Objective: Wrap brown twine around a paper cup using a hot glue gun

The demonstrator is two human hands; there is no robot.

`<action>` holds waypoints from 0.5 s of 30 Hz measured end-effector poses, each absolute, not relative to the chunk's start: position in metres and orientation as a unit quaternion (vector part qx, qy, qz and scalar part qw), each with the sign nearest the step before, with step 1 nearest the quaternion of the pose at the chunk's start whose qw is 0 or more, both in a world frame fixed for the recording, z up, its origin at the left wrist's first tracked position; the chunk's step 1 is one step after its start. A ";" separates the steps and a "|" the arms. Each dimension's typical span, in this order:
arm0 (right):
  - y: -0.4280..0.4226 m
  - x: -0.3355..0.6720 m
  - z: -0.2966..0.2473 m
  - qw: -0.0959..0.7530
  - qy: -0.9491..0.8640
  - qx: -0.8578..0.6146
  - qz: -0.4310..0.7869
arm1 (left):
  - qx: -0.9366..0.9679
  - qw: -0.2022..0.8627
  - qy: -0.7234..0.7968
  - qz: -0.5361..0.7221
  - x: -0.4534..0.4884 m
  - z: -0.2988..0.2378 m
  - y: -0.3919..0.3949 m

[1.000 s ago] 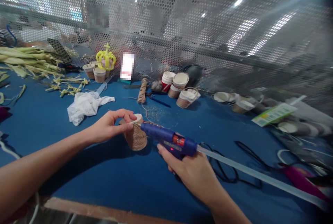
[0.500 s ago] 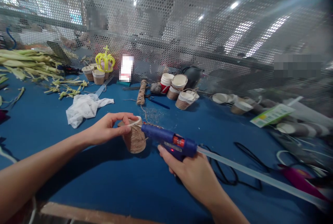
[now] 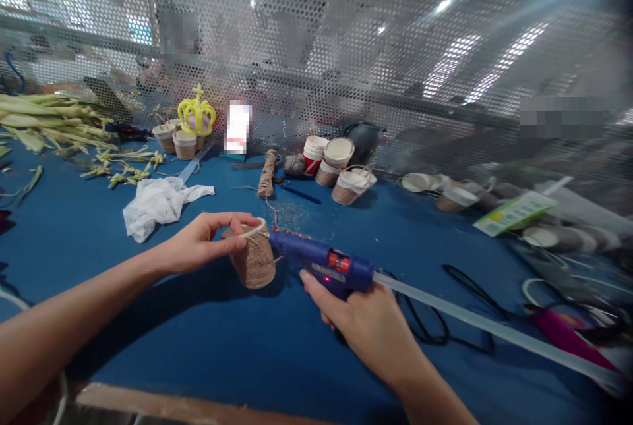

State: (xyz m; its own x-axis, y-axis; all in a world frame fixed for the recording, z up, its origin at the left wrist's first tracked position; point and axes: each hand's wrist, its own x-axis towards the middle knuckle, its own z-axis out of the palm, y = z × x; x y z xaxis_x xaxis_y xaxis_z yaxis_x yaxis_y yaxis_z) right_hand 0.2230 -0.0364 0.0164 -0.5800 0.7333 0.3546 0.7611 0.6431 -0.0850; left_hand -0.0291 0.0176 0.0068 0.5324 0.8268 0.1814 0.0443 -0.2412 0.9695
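Note:
My left hand (image 3: 210, 237) pinches the rim of a paper cup (image 3: 256, 260) wrapped in brown twine, tilted slightly over the blue table. Wrapped around its grip, my right hand (image 3: 361, 319) holds a blue glue gun (image 3: 321, 259) with a small red light lit. The gun's nozzle points left at the cup's upper side, by the rim; I cannot tell whether it touches. A long translucent glue stick (image 3: 475, 319) runs out of the gun's back. Behind the cup lies a twine bundle (image 3: 268, 173), a strand trailing from it toward the cup.
Twine-wrapped cups (image 3: 349, 186) stand at the back beside scissors (image 3: 301, 193). A crumpled white cloth (image 3: 155, 207) lies left, with corn husks (image 3: 49, 118) beyond. A black cord (image 3: 469, 290) loops on the right. A lit phone (image 3: 238, 127) leans near the perforated metal screen (image 3: 316, 36).
The view has shifted slightly. Both hands keep their grips, the nozzle staying by the cup's rim; a loose twine end now shows at the cup's right side.

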 end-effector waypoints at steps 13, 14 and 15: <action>-0.042 0.215 0.024 0.132 -0.910 -0.384 -0.082 | 0.715 0.497 0.322 0.372 -0.028 0.008 0.016; -0.042 0.215 0.023 0.124 -0.909 -0.388 -0.090 | 0.716 0.497 0.320 0.372 -0.028 0.007 0.016; -0.042 0.215 0.023 0.120 -0.908 -0.389 -0.098 | 0.716 0.496 0.319 0.372 -0.028 0.007 0.016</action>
